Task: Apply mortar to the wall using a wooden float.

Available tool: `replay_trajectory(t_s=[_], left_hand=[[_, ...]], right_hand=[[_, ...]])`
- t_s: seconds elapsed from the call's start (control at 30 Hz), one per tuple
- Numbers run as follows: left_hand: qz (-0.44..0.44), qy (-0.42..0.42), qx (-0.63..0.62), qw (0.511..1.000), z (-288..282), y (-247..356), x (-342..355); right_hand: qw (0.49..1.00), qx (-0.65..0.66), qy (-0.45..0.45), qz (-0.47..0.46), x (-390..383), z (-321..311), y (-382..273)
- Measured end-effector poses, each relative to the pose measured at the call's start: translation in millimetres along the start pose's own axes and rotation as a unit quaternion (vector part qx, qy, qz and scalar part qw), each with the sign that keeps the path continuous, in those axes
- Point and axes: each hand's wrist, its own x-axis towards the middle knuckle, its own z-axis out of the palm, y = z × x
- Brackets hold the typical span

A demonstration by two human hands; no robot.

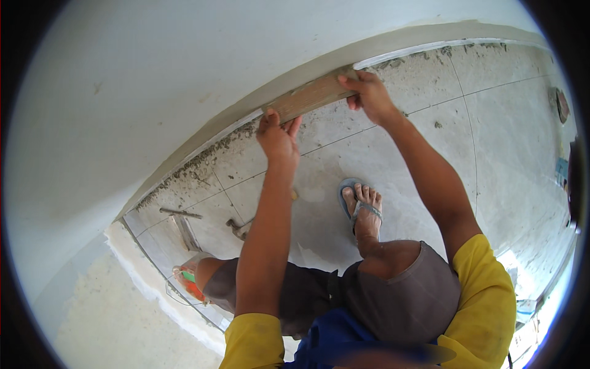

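A brown, wood-grained board [310,96] lies lengthwise along the foot of the pale wall, against a grey band of mortar [246,101]. My left hand [279,138] grips its left end, thumb on the face and fingers at the lower edge. At the other end, my right hand [372,97] holds the board's upper right corner between thumb and fingers. A white strip [405,55] runs along the wall base on both sides of the board. What lies behind the board is hidden.
Mortar crumbs [209,157] litter the tiled floor [424,141] along the wall. Left of my left forearm are a hammer-like tool [238,229] and a T-shaped tool [183,227]. My sandalled foot [364,209] stands mid-floor. A dark reddish object [562,106] lies far right.
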Motion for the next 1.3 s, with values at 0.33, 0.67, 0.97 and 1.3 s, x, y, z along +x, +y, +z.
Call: replay_trajectory(t_s=[0.33, 0.67, 0.97, 1.3], left_hand=[[-0.003, -0.013, -0.046, 0.999, 30, -18, -5], [0.048, 0.051, 0.009, 0.997, -45, 24, 13], [-0.026, -0.045, 0.059, 0.997, 14, 0, 3], [-0.056, -0.16, 0.07, 0.983, 116, -58, -14]], right_hand=[[0.999, 0.027, 0.023, -0.018, 6, -25, -8], [0.998, 0.039, -0.049, 0.003, 3, 41, 14], [0.998, 0.053, 0.043, -0.014, 5, -28, -2], [0.99, 0.03, 0.114, -0.076, 6, -137, -47]])
